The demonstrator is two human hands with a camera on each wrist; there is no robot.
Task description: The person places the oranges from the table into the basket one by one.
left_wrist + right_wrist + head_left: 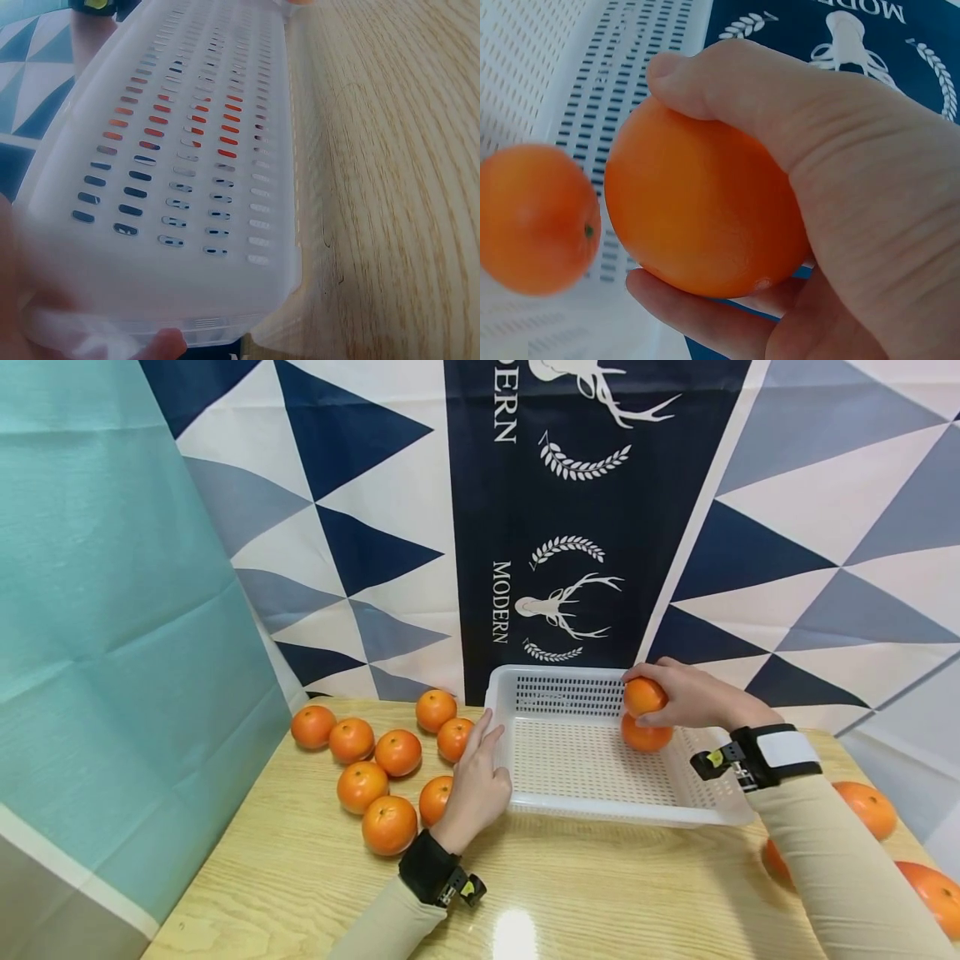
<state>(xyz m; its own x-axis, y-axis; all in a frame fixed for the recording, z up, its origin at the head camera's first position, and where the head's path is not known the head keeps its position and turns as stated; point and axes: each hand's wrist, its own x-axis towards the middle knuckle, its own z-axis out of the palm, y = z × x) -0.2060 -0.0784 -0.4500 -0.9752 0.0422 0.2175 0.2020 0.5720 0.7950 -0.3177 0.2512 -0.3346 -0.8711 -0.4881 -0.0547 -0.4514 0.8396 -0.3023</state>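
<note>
My right hand (693, 693) grips an orange (705, 202) between thumb and fingers, over the right part of a white plastic basket (600, 808). Another orange (536, 225) lies inside the basket, below the held one in the head view. At the basket's left end, my left hand (477, 789) holds the rim, with fingertips (166, 343) around the end wall. Red-orange shows through the slotted side of the basket in the left wrist view.
Several oranges (388, 825) lie on the wooden table (570, 893) left of the basket. More oranges (866, 808) are at the right, partly behind the right sleeve (847, 860). A patterned cloth (555, 510) hangs behind the table.
</note>
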